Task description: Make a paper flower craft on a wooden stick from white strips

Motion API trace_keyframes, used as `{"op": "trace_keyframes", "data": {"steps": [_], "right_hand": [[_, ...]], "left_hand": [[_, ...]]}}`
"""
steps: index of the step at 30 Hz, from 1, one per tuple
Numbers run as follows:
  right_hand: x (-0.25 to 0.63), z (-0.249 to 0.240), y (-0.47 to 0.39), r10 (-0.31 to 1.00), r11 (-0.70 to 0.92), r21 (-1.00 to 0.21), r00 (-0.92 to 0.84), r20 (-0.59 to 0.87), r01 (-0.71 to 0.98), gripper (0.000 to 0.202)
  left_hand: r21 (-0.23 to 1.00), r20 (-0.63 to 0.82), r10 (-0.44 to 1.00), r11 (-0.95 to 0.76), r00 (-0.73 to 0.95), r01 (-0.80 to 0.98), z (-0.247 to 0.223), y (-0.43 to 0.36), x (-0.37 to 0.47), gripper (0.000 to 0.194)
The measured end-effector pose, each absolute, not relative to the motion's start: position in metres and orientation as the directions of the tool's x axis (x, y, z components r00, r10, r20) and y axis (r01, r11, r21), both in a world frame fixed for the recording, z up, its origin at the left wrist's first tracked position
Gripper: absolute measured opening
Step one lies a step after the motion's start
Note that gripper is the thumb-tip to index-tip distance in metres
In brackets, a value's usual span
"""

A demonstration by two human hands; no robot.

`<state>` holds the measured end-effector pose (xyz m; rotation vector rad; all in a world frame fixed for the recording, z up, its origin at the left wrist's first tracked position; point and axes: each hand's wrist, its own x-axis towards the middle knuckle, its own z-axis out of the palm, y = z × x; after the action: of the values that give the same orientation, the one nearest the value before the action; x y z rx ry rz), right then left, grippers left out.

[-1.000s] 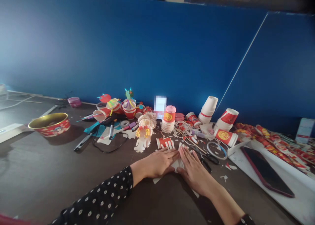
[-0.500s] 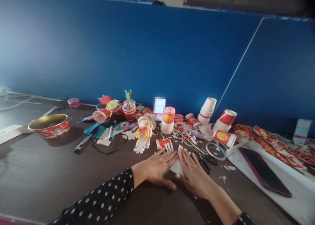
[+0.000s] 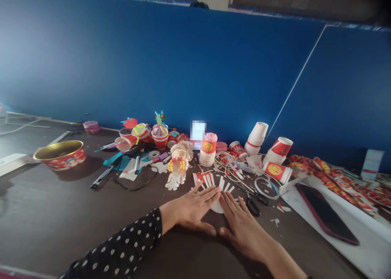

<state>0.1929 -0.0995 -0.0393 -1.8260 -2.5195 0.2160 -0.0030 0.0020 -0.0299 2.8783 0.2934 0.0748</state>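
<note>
both hands (image 3: 195,211) seemingly press fringed paper (image 3: 217,207)

white paper piece (image 3: 217,208), perhaps a slit cup, lies flat, partly hidden, strips (image 3: 221,183) fanned outward.

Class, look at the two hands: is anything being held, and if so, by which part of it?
Nothing is gripped: the left hand and right hand lie flat over the cut paper piece.

Hands (image 3: 194,209): bare. Left sleeve (image 3: 120,244): black, cuff (image 3: 157,224) near the wrist, scattered rounded white motifs with dark centres.
</note>
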Motion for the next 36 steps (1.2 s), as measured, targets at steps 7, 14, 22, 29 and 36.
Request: {"op": "trace_keyframes", "data": {"steps": [7,14,22,29,36], "right_hand": [[0.192,-0.040,-0.099,0.953,0.282,-0.126,-0.293,-0.075,0.951,0.074],[0.200,-0.049,-0.098,0.935,0.350,-0.121,-0.354,-0.012,0.929,0.078],[0.211,-0.044,-0.103,0.874,0.485,-0.156,-0.482,0.056,0.861,0.070],[0.209,-0.045,-0.105,0.873,0.488,-0.168,-0.483,0.073,0.856,0.072],[0.206,-0.044,-0.105,0.890,0.454,-0.159,-0.456,0.025,0.877,0.072]], "left_hand": [[0.241,0.014,0.203,-0.951,0.979,0.194,-0.028,-0.001,-0.008,0.092],[0.231,0.039,0.205,-0.954,0.978,0.191,-0.030,0.000,-0.006,0.095],[0.232,0.081,0.203,-0.956,0.976,0.180,-0.032,-0.001,-0.009,0.089],[0.242,0.067,0.189,-0.956,0.980,0.168,-0.024,0.000,-0.010,0.088],[0.285,0.034,0.169,-0.946,0.985,0.153,-0.028,0.001,-0.010,0.095]]}}
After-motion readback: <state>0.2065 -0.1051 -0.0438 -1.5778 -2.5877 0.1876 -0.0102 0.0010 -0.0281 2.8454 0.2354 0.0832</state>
